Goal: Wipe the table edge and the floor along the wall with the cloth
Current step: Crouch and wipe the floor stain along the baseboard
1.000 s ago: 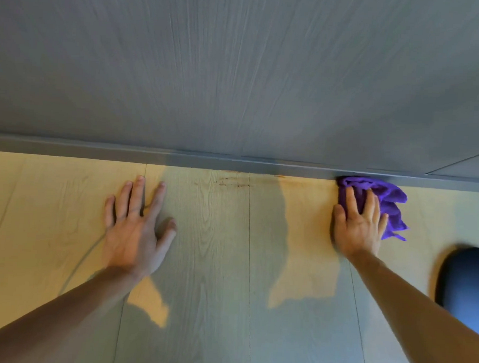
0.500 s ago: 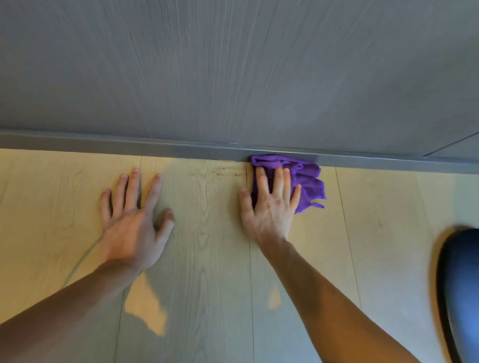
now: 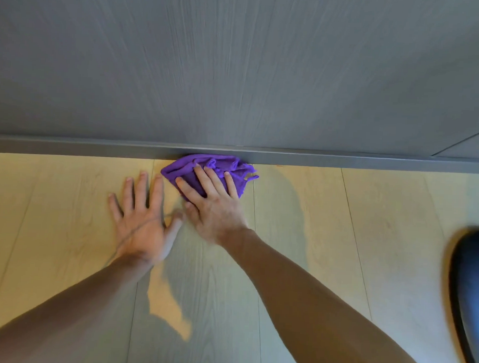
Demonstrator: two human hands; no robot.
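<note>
Right hand (image 3: pixel 215 205) and cloth (image 3: pixel 205 170) have slid left along the skirting since a second ago, now just beside the left hand (image 3: pixel 140 217); left hand hasn't shifted.

Near: both forearms reach forward, right one angled inward. Left hand flat, fingers spread, bracing on the floor (image 3: pixel 368 243), holding nothing. Right hand flat, fingers splayed, pressing the bunched cloth down, not pinching it.

Far: cloth touches the grey skirting (image 3: pixel 68 147) under the wall (image 3: pixel 238 70).

Risk: next stroke left likely bumps the left thumb; the loose bunch may slip from under the palm, missing the corner strip.
</note>
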